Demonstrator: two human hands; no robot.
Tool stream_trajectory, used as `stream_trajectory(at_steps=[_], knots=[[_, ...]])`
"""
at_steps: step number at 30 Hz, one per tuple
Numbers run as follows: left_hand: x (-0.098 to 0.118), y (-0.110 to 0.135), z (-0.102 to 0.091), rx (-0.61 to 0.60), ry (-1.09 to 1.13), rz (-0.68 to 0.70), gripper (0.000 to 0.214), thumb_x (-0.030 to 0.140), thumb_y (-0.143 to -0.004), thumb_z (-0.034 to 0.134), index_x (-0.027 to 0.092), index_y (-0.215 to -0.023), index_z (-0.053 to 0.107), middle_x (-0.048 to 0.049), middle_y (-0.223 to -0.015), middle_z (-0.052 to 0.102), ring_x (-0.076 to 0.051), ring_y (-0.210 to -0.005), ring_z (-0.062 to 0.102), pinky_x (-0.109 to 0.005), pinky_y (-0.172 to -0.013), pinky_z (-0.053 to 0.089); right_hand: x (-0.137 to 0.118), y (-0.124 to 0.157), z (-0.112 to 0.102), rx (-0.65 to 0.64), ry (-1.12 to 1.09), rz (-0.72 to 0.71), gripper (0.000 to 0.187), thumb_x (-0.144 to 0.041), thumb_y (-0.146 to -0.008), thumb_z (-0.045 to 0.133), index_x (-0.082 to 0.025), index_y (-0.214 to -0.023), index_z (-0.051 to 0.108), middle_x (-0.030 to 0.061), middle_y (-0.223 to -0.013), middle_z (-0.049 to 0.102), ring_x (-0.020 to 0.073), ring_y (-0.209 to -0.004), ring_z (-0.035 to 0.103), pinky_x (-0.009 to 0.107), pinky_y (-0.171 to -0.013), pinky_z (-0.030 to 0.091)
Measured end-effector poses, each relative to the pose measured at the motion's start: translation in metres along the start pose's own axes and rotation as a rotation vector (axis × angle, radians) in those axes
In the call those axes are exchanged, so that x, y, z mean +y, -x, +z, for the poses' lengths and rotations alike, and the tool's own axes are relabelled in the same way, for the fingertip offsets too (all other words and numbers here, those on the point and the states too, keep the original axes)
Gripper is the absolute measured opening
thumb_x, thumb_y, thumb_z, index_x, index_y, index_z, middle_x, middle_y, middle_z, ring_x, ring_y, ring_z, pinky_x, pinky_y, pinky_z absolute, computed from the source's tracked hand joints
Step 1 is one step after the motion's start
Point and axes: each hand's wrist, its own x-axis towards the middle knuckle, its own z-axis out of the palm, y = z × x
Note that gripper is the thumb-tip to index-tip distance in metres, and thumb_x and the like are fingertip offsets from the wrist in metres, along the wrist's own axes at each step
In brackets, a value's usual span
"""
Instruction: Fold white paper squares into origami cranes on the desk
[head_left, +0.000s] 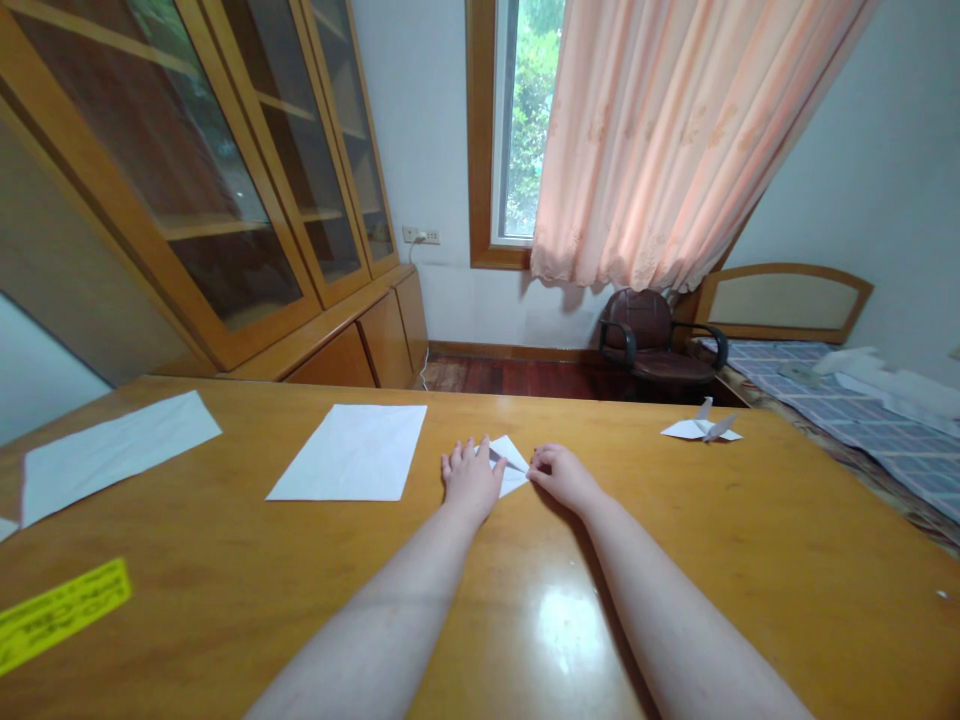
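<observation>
A small folded white paper lies on the wooden table between my hands. My left hand rests flat on its left part, fingers spread and pressing it down. My right hand is curled with fingertips pinched at the paper's right edge, along a fold. Most of the paper is hidden under my left hand.
A flat white sheet lies just left of my hands, and another sheet lies at the far left. A folded paper plane sits at the right back. A yellow label is near the left front edge. A chair and a bed stand beyond the table.
</observation>
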Motion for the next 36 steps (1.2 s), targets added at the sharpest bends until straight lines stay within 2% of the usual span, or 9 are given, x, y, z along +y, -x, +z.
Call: stream_trajectory(at_steps=[5,8,11,14,17,21,25,31,36], knots=[[-0.003,-0.003,-0.01,0.059,0.153,0.033,0.046,0.048,-0.09,0.035,0.019,-0.12,0.054,-0.0108,-0.117,0.062,-0.027,-0.109,0.052,-0.039,-0.094,0.037,0.0,0.0,0.0,-0.011,0.018,-0.016,0.01,-0.018,-0.073,0.064,-0.019,-0.063,0.063,0.0033,-0.078,0.063,0.0178,-0.086,0.057,0.028,-0.081,0.041],[-0.006,-0.005,-0.011,0.091,0.245,0.0,0.038,0.043,-0.087,0.045,0.02,-0.114,0.057,-0.009,-0.115,0.063,-0.025,-0.106,0.054,-0.035,-0.091,0.039,0.0,0.0,-0.001,-0.019,0.033,-0.02,0.009,-0.019,-0.073,0.066,-0.019,-0.064,0.062,0.0025,-0.077,0.062,0.0166,-0.081,0.056,0.028,-0.078,0.04],[-0.009,-0.007,-0.011,0.115,0.325,0.001,0.027,0.031,-0.081,0.055,0.021,-0.106,0.061,-0.0063,-0.111,0.064,-0.022,-0.104,0.054,-0.032,-0.092,0.039,0.0,-0.001,-0.002,-0.025,0.038,-0.02,0.009,-0.02,-0.073,0.067,-0.019,-0.065,0.062,0.0025,-0.077,0.063,0.0164,-0.08,0.056,0.028,-0.077,0.04],[-0.01,-0.009,-0.009,0.138,0.429,0.013,0.022,0.022,-0.077,0.059,0.021,-0.099,0.063,-0.0044,-0.105,0.065,-0.021,-0.102,0.055,-0.032,-0.093,0.04,0.001,-0.001,-0.002,-0.015,0.042,0.0,0.004,-0.02,-0.071,0.068,-0.019,-0.071,0.064,0.0029,-0.079,0.064,0.0172,-0.08,0.056,0.029,-0.076,0.041],[-0.009,-0.012,-0.007,0.157,0.592,-0.044,0.026,0.016,-0.074,0.061,0.021,-0.099,0.062,-0.005,-0.107,0.062,-0.018,-0.1,0.058,-0.029,-0.092,0.043,0.003,-0.002,-0.001,-0.002,0.043,0.027,0.014,-0.021,-0.07,0.069,-0.019,-0.084,0.067,0.0045,-0.087,0.066,0.0185,-0.083,0.057,0.03,-0.077,0.042],[-0.009,-0.016,-0.003,0.159,0.841,-0.154,0.04,0.018,-0.071,0.067,0.02,-0.11,0.057,-0.0069,-0.116,0.06,-0.017,-0.098,0.06,-0.029,-0.088,0.047,0.005,-0.002,0.0,-0.004,0.021,0.04,0.026,-0.023,-0.071,0.069,-0.018,-0.096,0.067,0.0068,-0.095,0.067,0.0202,-0.089,0.059,0.032,-0.081,0.044],[-0.01,-0.019,0.002,0.16,0.992,-0.147,0.041,0.016,-0.068,0.071,0.019,-0.106,0.058,-0.0078,-0.114,0.063,-0.019,-0.098,0.061,-0.031,-0.089,0.046,0.007,-0.001,0.002,0.015,-0.016,0.026,0.034,-0.024,-0.071,0.069,-0.019,-0.105,0.065,0.0075,-0.101,0.067,0.0213,-0.094,0.059,0.035,-0.086,0.044],[-0.007,-0.019,0.003,0.19,1.194,-0.126,0.038,0.018,-0.068,0.07,0.019,-0.104,0.06,-0.0079,-0.105,0.065,-0.018,-0.091,0.064,-0.031,-0.083,0.049,0.01,-0.001,0.004,0.026,-0.204,0.082,0.041,-0.035,-0.075,0.065,-0.019,-0.112,0.062,0.0089,-0.103,0.067,0.0223,-0.093,0.061,0.038,-0.087,0.045],[-0.004,-0.018,0.002,0.223,1.262,-0.099,0.039,0.019,-0.067,0.071,0.018,-0.105,0.059,-0.0083,-0.103,0.064,-0.018,-0.091,0.063,-0.031,-0.083,0.049,0.008,-0.002,0.001,0.012,-0.5,0.169,0.032,-0.041,-0.072,0.066,-0.016,-0.091,0.066,0.0067,-0.087,0.07,0.0193,-0.079,0.063,0.034,-0.077,0.047]])
